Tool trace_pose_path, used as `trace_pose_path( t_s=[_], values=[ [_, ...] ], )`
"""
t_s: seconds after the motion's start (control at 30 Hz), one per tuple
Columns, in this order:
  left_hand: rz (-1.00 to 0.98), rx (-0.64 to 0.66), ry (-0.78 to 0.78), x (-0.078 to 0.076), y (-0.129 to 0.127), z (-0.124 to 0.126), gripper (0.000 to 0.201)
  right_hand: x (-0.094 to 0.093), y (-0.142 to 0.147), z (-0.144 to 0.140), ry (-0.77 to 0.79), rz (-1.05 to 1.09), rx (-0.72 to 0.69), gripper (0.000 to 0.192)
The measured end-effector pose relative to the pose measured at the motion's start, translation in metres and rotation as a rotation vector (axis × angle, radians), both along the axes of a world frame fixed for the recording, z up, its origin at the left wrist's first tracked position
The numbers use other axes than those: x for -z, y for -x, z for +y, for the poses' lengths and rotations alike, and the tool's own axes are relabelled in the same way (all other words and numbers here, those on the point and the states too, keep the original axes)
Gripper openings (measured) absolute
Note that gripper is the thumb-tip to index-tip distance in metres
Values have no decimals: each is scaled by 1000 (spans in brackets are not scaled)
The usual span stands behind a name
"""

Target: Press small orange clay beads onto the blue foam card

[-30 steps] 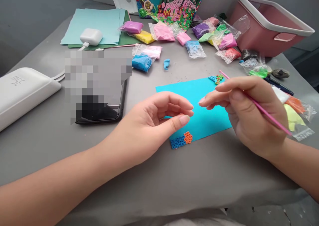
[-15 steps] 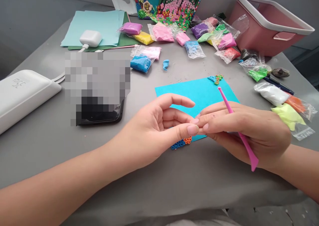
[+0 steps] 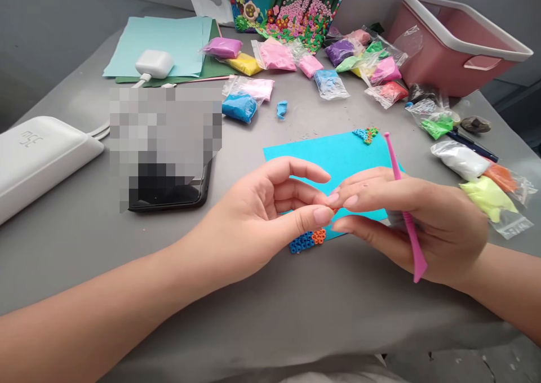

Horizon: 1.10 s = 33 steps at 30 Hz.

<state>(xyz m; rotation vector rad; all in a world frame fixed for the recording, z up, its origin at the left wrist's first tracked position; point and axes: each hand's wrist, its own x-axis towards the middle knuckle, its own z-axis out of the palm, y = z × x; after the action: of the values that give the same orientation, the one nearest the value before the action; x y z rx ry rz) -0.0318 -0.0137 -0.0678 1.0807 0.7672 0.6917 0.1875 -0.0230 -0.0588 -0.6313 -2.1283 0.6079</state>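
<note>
My left hand (image 3: 270, 211) pinches a tiny orange bit of clay (image 3: 335, 210) between thumb and fingertips, mostly hidden. Fingertips of my right hand (image 3: 422, 214) touch it from the other side, the thumb a little apart. A pink clay modelling tool (image 3: 416, 253) is tucked in my right hand, tilted upward, its thin end beyond the knuckles. Beneath both hands lies a bright blue card (image 3: 325, 153). Small blue rings (image 3: 301, 242) and orange rings (image 3: 319, 236) cover its near left corner. More blue, green and orange rings (image 3: 366, 136) sit at its far right corner.
Bags of coloured clay (image 3: 276, 55) spread across the back and right of the table, near a pink basket (image 3: 448, 56). A phone (image 3: 169, 197), partly pixelated, and a white power bank (image 3: 42, 163) lie left. A decorated picture (image 3: 291, 11) stands behind.
My right hand has shifted slightly left, and its thumb has parted from the fingers. The pink tool has turned more upright. An orange bit now shows at my left fingertips.
</note>
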Motion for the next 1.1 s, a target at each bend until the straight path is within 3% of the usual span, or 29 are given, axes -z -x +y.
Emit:
trace_pose_path(
  t_s=[0.2,0.4,0.53,0.67,0.9,1.1],
  values=[
    [49,45,-85,1,2,-2,22,0,1,-1,38,35,-15,25],
    [104,-43,-9,-8,2,-2,19,-1,-2,-4,192,127,217,23],
    [125,-101,-37,-9,-2,-1,15,1,-1,-1,308,138,148,17],
    [108,-112,-28,-8,-2,0,14,1,1,0,244,124,163,27],
    [73,-119,-7,-10,1,-1,12,-2,0,-1,202,48,157,6],
    [91,-133,24,-13,0,-1,17,0,-4,2,148,-79,97,11]
  ],
)
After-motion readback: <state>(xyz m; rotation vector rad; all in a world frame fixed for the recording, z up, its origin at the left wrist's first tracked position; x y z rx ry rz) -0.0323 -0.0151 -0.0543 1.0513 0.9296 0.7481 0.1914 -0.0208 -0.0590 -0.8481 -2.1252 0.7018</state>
